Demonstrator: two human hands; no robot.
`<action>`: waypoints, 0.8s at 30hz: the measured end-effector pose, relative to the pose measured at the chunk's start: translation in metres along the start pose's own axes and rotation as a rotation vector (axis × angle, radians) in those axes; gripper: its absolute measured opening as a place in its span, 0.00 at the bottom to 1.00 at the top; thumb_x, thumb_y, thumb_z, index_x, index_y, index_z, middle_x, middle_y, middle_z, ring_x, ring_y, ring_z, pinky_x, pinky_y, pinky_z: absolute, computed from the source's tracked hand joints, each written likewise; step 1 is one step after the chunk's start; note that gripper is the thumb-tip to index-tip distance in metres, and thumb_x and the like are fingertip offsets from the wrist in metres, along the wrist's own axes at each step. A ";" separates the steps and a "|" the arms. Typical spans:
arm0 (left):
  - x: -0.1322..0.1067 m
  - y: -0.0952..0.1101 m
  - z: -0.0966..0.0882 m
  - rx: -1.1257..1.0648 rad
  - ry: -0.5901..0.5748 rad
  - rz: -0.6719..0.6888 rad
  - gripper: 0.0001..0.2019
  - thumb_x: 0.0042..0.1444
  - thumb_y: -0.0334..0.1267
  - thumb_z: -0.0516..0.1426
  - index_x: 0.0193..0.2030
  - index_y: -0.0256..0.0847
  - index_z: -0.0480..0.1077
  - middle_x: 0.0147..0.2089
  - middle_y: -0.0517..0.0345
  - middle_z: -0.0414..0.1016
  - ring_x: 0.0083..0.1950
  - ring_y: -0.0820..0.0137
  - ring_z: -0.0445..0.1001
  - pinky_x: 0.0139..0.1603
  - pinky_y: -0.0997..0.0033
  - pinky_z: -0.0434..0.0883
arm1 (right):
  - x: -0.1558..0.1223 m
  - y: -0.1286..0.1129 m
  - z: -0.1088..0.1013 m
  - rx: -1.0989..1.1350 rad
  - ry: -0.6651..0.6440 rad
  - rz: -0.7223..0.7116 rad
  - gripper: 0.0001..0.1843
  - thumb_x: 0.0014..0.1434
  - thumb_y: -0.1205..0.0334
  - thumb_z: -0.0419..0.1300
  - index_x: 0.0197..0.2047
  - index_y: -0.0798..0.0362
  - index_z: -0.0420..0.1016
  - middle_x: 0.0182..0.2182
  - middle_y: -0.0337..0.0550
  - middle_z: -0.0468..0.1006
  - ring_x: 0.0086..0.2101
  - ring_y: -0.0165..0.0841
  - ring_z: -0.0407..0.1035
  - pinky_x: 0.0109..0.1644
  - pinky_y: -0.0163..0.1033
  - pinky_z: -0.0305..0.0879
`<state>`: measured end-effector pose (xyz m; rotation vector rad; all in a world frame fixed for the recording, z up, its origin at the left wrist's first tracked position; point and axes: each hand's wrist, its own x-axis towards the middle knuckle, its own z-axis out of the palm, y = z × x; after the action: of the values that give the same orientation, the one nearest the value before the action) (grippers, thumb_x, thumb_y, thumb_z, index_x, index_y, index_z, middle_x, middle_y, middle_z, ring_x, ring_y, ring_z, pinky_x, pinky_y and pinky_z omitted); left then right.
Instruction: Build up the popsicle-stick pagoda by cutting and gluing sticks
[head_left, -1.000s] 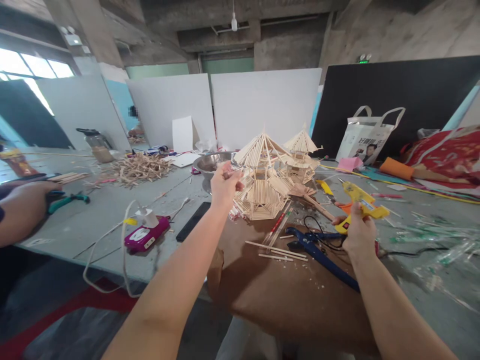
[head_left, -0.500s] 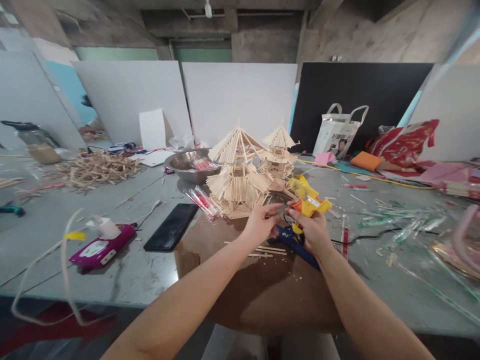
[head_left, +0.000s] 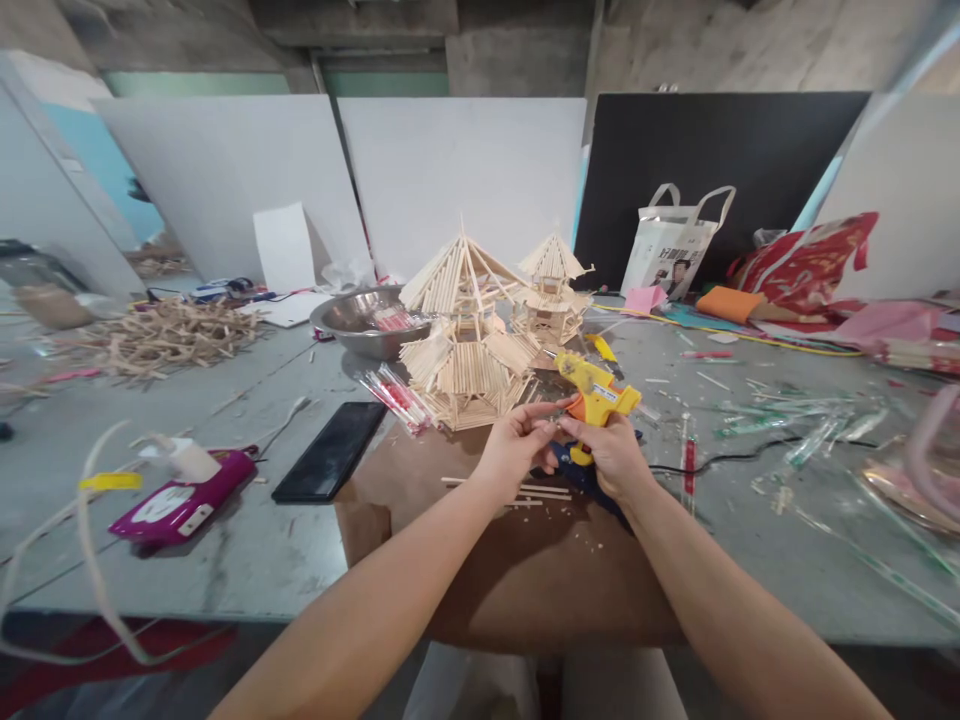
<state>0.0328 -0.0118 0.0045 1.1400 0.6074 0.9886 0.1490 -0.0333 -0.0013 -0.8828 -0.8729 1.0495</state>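
My right hand (head_left: 615, 455) is wrapped round the handle of a yellow hot glue gun (head_left: 596, 390), whose nozzle points up and to the left. Just left of it, my left hand (head_left: 517, 440) has thumb and fingers pinched close to the orange trigger; whatever lies between them is too small to make out. Beneath both hands a dark blue-handled tool (head_left: 585, 480) is partly hidden. Thin wooden sticks (head_left: 544, 492) lie on the brown board (head_left: 525, 590). Behind the hands stands a tiered pavilion model of wooden sticks (head_left: 469, 350), with a smaller stick pavilion (head_left: 553, 285) behind it.
A black phone (head_left: 330, 452) and a purple power strip (head_left: 184, 495) lie at left. Packaged red-and-white sticks (head_left: 397, 398) sit near a metal bowl (head_left: 367, 325). Loose sticks (head_left: 172, 335) are heaped at far left. Clear wrappers (head_left: 810, 430) and a black cord (head_left: 720, 465) spread across the right.
My left hand has closed from loosely spread fingers into a pinch beside the glue gun. The glue gun and right hand have shifted slightly left in view, as the whole scene has.
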 end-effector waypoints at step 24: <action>-0.004 0.003 -0.004 -0.135 0.041 0.004 0.17 0.41 0.34 0.58 0.40 0.36 0.61 0.22 0.65 0.67 0.18 0.79 0.66 0.19 0.77 0.64 | -0.003 0.004 0.003 -0.053 -0.103 -0.038 0.15 0.38 0.61 0.63 0.32 0.55 0.68 0.22 0.36 0.72 0.21 0.28 0.67 0.26 0.35 0.64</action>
<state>0.0264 -0.0130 0.0056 1.0039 0.5630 1.0427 0.1441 -0.0343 -0.0046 -0.8587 -1.0037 1.0496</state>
